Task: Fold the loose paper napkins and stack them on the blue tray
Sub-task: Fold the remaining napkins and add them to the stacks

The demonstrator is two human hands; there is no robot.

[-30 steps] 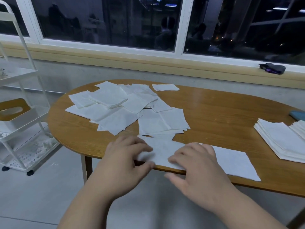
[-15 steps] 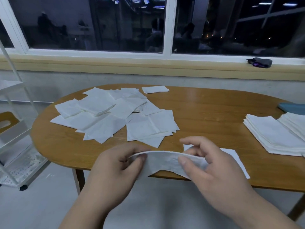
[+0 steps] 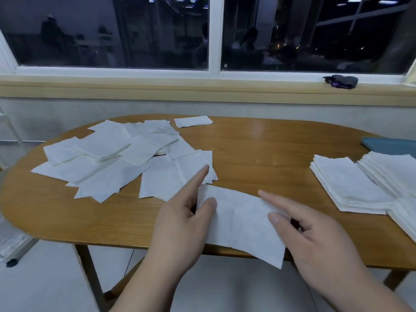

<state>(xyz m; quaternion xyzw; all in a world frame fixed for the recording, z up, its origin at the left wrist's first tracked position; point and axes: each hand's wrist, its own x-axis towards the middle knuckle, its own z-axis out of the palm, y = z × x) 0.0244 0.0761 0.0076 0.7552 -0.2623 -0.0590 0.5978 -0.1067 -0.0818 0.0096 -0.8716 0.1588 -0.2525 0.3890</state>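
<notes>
Left hand [image 3: 180,224], right hand [image 3: 315,242] each pinch half-folded white paper napkin [image 3: 238,224] at near edge of oval wooden worktop [image 3: 258,149], grip clamped. Folded white napkin stacks [image 3: 351,185] lie by blue tray [image 3: 387,144] at right; loose white napkin pile [image 3: 108,167] awaits folding. Judged roughly half done

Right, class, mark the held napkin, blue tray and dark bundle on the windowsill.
held napkin [image 3: 240,221], head view, flat middle.
blue tray [image 3: 389,144], head view, bare surface.
dark bundle [image 3: 343,81], head view, its middle.

I'm seeing loose napkins [image 3: 108,167] lying left on the bench [image 3: 258,149], folded stacks [image 3: 351,185] sitting right, the tray [image 3: 387,144] behind them, a single napkin [image 3: 240,219] overhanging the near edge.
</notes>
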